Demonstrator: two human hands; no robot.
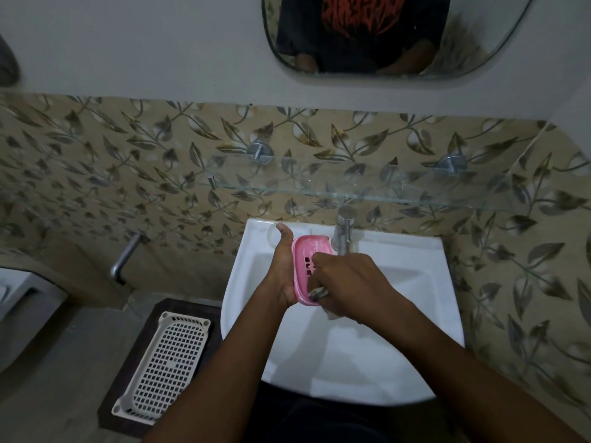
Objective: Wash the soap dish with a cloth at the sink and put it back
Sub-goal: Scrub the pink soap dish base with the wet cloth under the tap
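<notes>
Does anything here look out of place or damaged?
Nothing looks damaged or spilled. The only oddity is the white perforated plastic basket, which lies empty on a dark board left of the white ceramic sink. The left hand holds the pink plastic soap dish normally.

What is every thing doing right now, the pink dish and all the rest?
soap dish, tipped on its edge over the sink
cloth, bunched, pressed against the soap dish
left hand, holds the soap dish
right hand, grips the cloth
tap, water running or not: cannot tell
basket, lying flat beside the sink
</notes>
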